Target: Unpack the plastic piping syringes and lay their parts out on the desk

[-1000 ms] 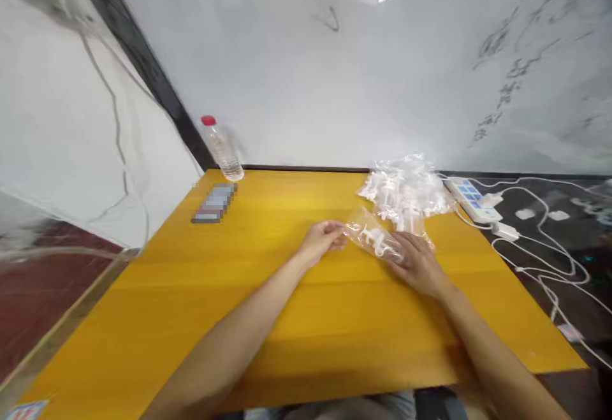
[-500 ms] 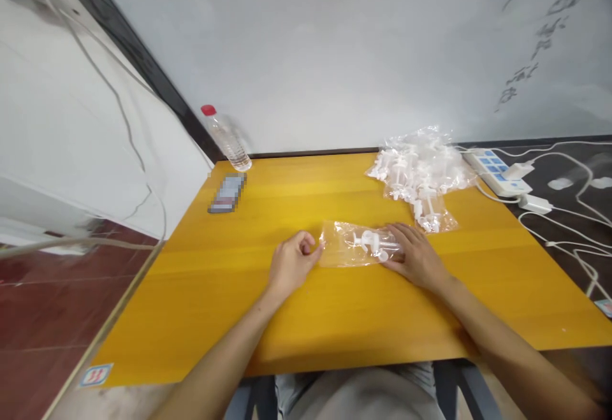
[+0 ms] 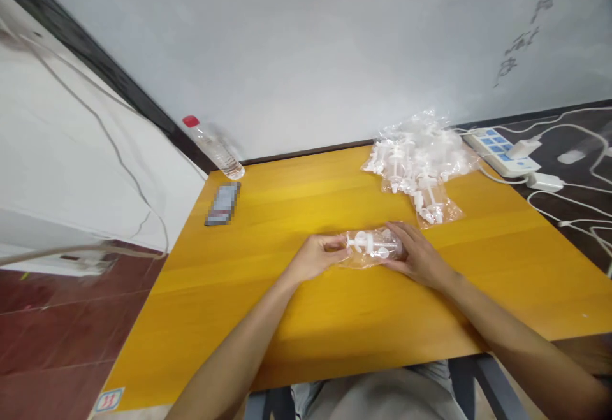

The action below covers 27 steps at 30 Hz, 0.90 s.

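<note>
A clear plastic bag (image 3: 343, 258) lies low over the yellow table, holding white plastic parts (image 3: 369, 243), among them a rod-like piece and small round caps. My left hand (image 3: 319, 257) has closed on the bag's left end, thumb and fingers pinched near the tip of the rod. Around the right end of the same bag curls my right hand (image 3: 421, 257), its thumb on the near side and fingers on the far side. The parts under my right fingers are partly hidden.
At the back right lies a heap of similar filled bags (image 3: 415, 159), beside a white power strip (image 3: 502, 152) with cables. A red-capped bottle (image 3: 215, 149) and a phone (image 3: 223, 203) are at the back left. A whiteboard (image 3: 306, 57) rises behind the table (image 3: 287, 197).
My left hand has moved right and closed on the bag's left end, bunching the loose plastic toward the parts. My right hand keeps its grip. The camera view has tilted slightly.
</note>
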### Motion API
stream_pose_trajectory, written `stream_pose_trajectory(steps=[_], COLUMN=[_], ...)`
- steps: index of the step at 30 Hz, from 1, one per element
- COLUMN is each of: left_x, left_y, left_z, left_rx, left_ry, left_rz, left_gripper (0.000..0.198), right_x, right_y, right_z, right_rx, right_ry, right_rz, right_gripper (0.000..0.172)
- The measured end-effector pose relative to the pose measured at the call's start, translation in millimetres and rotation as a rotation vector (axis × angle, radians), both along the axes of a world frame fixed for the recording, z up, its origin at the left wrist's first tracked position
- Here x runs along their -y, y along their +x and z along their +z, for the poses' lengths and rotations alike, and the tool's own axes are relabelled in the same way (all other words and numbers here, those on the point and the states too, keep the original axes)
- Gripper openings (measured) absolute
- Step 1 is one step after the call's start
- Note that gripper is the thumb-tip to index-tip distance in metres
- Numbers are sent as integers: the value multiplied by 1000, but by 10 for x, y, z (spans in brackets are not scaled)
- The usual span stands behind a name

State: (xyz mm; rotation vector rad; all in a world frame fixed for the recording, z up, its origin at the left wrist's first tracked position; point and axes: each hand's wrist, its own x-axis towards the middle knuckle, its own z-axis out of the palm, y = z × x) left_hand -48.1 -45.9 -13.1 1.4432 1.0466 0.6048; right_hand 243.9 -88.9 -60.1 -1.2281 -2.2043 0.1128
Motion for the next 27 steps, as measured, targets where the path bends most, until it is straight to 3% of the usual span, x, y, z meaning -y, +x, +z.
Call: stream_pose_trajectory(steps=[3, 9, 14, 20, 27], left_x=[-21, -9, 10, -42, 107], left_y=[91, 172, 257, 387, 409], left_z=[-5, 0, 77, 275, 506], left_rx=[81, 29, 74, 97, -26], left_ry=[-65, -206, -103, -282, -118], left_rz=[89, 188, 252, 153, 30], left_gripper=[40, 46, 39, 44, 43], right_x=[7, 22, 15, 28, 49], right_y=[-1, 1, -8, -1, -41], right_z=[-9, -17, -61, -94, -51], right_rx=[-6, -32, -80, -110, -75], right_ry=[-30, -49, -39, -51, -32], right_rz=[-25, -65, -93, -87, -104], right_gripper=[83, 87, 91, 95, 102])
